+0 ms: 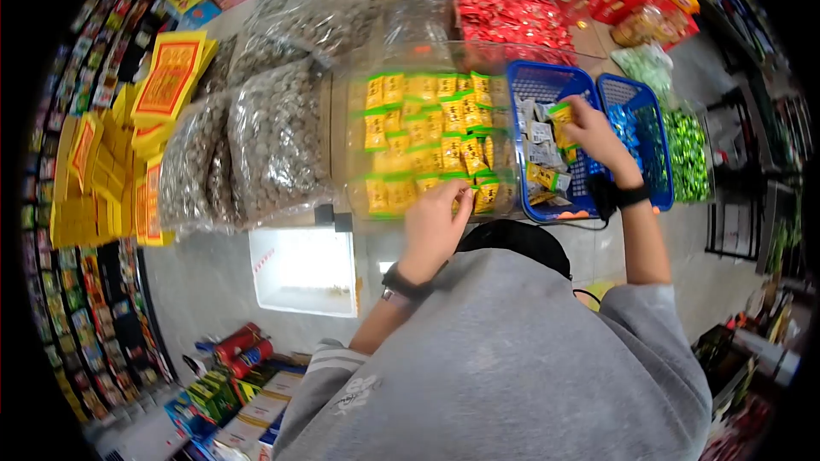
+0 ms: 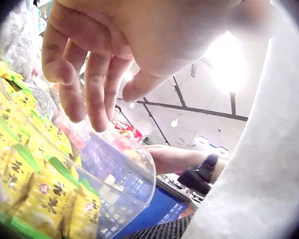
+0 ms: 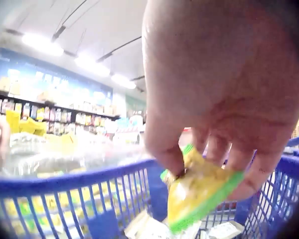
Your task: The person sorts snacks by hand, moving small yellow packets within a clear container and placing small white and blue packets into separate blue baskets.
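Note:
Yellow packets with green edges (image 1: pixel 420 131) stand in rows in a clear-walled bin. Over the bin's front edge hovers my left hand (image 1: pixel 437 226), its fingers loosely bent and nothing between them in the left wrist view (image 2: pixel 104 55). My right hand (image 1: pixel 602 138) is above the left blue basket (image 1: pixel 551 72), pinching a yellow packet (image 3: pixel 202 186) between thumb and fingers. Inside that basket lie white packets (image 1: pixel 541 132) and a few yellow ones (image 1: pixel 540 175).
A second blue basket (image 1: pixel 666 179) with blue packets adjoins on the right, then green-wrapped items (image 1: pixel 686 154). Red packets (image 1: pixel 517 21) lie behind. Large clear bags (image 1: pixel 278 141) and yellow boxes (image 1: pixel 175 77) stand left. A white foam box (image 1: pixel 303 271) is below the bin's front left.

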The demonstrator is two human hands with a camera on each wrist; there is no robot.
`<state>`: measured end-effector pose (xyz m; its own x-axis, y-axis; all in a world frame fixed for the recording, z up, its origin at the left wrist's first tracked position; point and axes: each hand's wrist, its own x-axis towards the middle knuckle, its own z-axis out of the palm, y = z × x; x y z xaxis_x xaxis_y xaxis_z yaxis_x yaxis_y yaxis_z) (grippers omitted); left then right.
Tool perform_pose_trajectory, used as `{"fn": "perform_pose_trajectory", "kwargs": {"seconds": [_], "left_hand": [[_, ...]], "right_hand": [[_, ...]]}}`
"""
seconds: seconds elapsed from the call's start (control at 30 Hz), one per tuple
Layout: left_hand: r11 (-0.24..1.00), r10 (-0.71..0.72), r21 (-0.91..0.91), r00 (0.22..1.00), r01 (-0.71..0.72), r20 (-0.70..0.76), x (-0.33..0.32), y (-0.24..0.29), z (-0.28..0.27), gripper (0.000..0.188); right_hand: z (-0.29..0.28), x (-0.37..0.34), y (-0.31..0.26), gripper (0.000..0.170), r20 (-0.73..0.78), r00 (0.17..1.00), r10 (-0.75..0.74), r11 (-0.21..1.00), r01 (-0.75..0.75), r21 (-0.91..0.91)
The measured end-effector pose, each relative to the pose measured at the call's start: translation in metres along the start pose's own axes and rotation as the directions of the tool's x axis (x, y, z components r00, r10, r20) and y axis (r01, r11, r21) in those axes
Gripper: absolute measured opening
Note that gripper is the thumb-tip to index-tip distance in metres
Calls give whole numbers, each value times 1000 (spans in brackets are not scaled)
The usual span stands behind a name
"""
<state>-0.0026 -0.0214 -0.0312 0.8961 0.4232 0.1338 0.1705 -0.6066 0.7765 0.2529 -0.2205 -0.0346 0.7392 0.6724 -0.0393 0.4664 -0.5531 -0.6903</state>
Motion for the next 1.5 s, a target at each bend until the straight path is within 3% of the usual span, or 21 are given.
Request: {"fn": "perform_pose_trajectory", "kwargs": {"seconds": [0.03, 0.07, 0.13, 0.2, 0.27, 0.37, 0.5, 0.6, 0.67, 0.83, 0.93, 1.0, 1.03, 1.1, 1.13, 1.2, 1.33, 1.4, 1.47, 1.5], "left_hand": [[1000, -9, 1, 1000, 9, -14, -1, -3, -3, 12], [1000, -30, -2, 999, 30, -32, -1, -5, -7, 12], [997, -28, -70, 999, 25, -43, -1, -9, -13, 12], [995, -41, -91, 999, 38, -31, -2, -11, -18, 12], [993, -41, -116, 999, 39, -18, -1, -15, -22, 12], [990, -23, -139, 1000, 20, -18, 0, -25, -29, 11], [982, -14, -190, 1000, 10, -18, -2, -41, -36, 12], [980, -29, -196, 1000, 28, -3, -5, -48, -43, 13], [981, 45, -188, 998, -52, -41, -7, -55, -45, 13], [975, -11, -219, 999, 20, 44, -10, -60, -54, 12], [975, -1, -222, 999, 13, 54, -9, -64, -56, 12], [978, 21, -206, 1000, -17, 14, -8, -66, -56, 11], [978, 22, -206, 1000, -18, 16, -8, -66, -57, 11], [979, 17, -204, 999, -10, 34, -7, -66, -60, 11], [979, 20, -203, 999, -11, 39, -7, -67, -61, 11], [978, 34, -206, 999, -28, 26, -7, -67, -59, 10], [978, 77, -198, 996, -68, 42, -5, -64, -56, 10], [980, 93, -181, 994, -82, 57, -3, -60, -55, 10], [979, 87, -193, 992, -68, 91, -2, -58, -50, 10], [978, 68, -202, 991, -44, 111, -1, -57, -48, 10]], "right_hand": [[-5, -3, -10, 34, -59, 996, 71, 986, -61, 154], [-7, -8, -21, 31, -116, 992, 41, 918, 9, 396], [-7, -17, -58, 34, -32, 983, 179, 670, -98, 736], [9, -16, -75, 35, 170, 982, 80, 446, -188, 875], [37, -21, -130, 39, 140, 984, 107, 636, -176, 751], [81, 14, -133, 46, 209, 976, 59, 679, -193, 708], [131, 98, -105, 59, -20, 988, 152, 859, -122, 496], [159, 136, -103, 57, -17, 970, 244, 914, -224, 337], [173, 148, -92, 59, -55, 968, 246, 935, -222, 278], [176, 149, -102, 58, -119, 966, 231, 969, -217, 116], [176, 144, -113, 54, -187, 968, 166, 986, -162, 34], [175, 141, -121, 39, -246, 969, -17, 966, -48, -254], [173, 138, -125, 39, -248, 969, -15, 966, -50, -253], [170, 126, -133, 42, -213, 950, -227, 958, 178, -224], [173, 116, -135, 42, -216, 951, -222, 959, 173, -222], [182, 97, -142, 51, -33, 954, -298, 932, 284, -224], [184, 83, -145, 62, 96, 964, -246, 921, 264, -288], [172, 78, -149, 56, -11, 957, -289, 923, 276, -269], [140, 64, -161, 50, -111, 923, -368, 924, 350, -155], [117, 54, -168, 39, -134, 943, -303, 952, 306, -4]]}}
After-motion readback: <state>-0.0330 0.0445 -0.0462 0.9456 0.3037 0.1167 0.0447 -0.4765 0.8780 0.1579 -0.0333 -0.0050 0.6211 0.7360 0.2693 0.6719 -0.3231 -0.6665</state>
